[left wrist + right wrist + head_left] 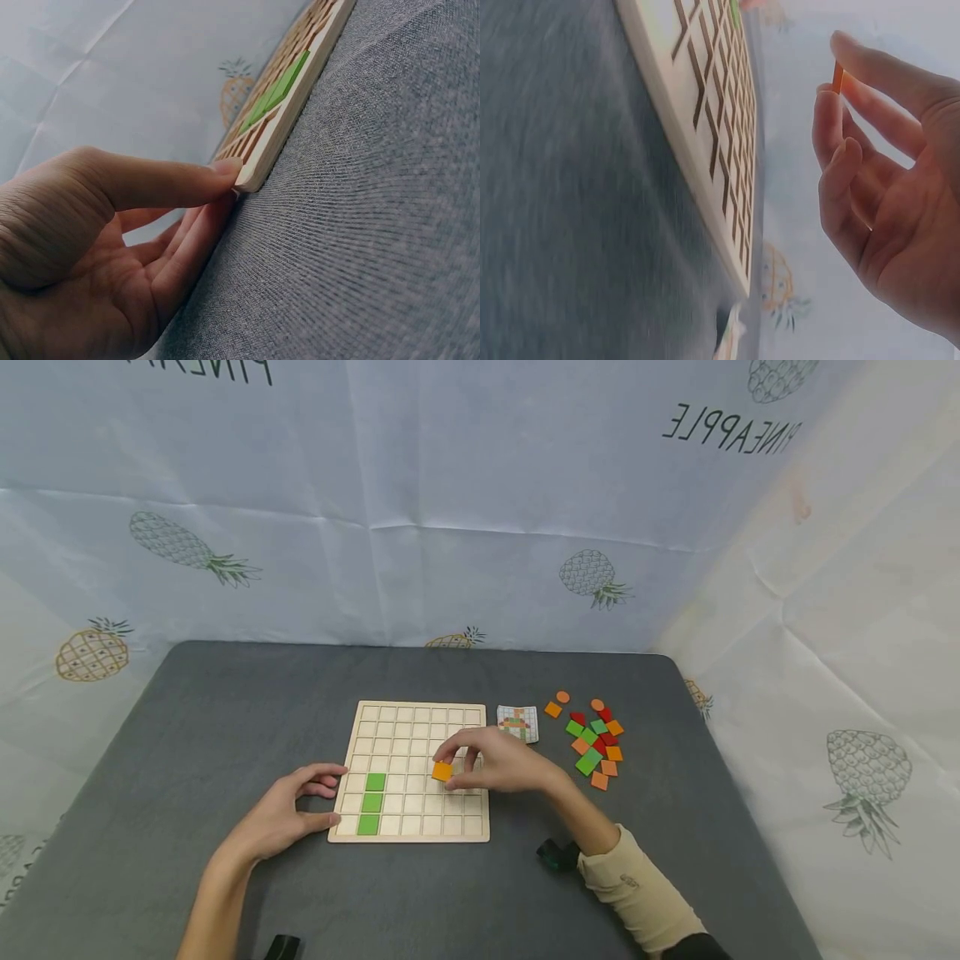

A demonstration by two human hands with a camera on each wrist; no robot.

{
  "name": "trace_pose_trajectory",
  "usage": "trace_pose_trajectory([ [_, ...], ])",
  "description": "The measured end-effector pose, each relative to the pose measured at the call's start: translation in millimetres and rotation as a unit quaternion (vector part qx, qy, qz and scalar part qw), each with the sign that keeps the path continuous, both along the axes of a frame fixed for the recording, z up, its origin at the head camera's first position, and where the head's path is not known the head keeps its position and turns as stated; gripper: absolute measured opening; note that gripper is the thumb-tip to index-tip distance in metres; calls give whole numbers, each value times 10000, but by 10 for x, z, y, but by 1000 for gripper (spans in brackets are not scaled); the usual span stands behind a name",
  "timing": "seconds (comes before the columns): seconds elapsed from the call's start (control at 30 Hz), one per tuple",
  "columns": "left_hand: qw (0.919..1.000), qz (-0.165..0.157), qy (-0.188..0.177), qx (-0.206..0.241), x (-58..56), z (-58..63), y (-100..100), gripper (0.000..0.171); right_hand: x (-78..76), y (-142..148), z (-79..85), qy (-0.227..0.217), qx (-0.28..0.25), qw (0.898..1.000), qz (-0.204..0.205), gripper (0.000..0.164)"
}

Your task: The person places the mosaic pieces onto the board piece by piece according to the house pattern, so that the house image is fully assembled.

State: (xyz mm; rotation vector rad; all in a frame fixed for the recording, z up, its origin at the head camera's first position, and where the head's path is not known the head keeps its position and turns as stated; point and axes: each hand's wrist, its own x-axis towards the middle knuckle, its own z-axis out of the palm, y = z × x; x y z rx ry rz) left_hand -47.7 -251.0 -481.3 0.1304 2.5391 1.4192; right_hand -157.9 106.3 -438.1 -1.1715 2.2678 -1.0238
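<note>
Between thumb and fingertips, my right hand (498, 760) pinches an orange square tile (442, 771) over the right half of a wooden grid board (408, 839). The right wrist view shows that orange tile (838, 76) edge-on, above the board's surface. Three green square tiles (371, 802) sit in a column of cells near the board's left side. My left hand (281, 810) touches the board's left edge, thumb near the front corner and fingers farther back. In the left wrist view, the thumb (221, 174) meets the corner of the board.
A small printed pattern card (517, 724) lies just right of the board. Farther right, loose green, red and orange tiles (591, 758) are scattered on the grey table (420, 902), with a few orange round pieces (562, 697). A dark object (557, 855) lies by the right forearm.
</note>
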Motion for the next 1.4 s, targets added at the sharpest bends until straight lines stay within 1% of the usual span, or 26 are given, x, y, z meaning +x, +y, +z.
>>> trace_pose_trajectory([
  [0.2,10000,13,-13,-69,6,-7,-9,67,72,-248,-33,-93,109,9993,333,35],
  [0.4,9999,29,-22,-104,3,-17,-5,67,157,-490,-122,17,473,9968,638,35],
  [0.53,9999,10,-32,-109,-2,-14,2,66,202,-600,-148,83,708,9944,777,35],
  [0.8,9999,0,6,-111,-11,-8,3,66,247,-739,-210,405,1047,9896,895,32],
  [0.97,9999,-2,34,-103,-10,-5,-1,66,273,-806,-252,555,1197,9864,984,33],
  [1.2,9999,5,-27,-122,-16,10,6,66,316,-821,-234,635,1386,9837,949,38],
  [1.4,9999,26,-45,-118,-18,18,8,67,332,-803,-223,660,1458,9832,875,35],
])
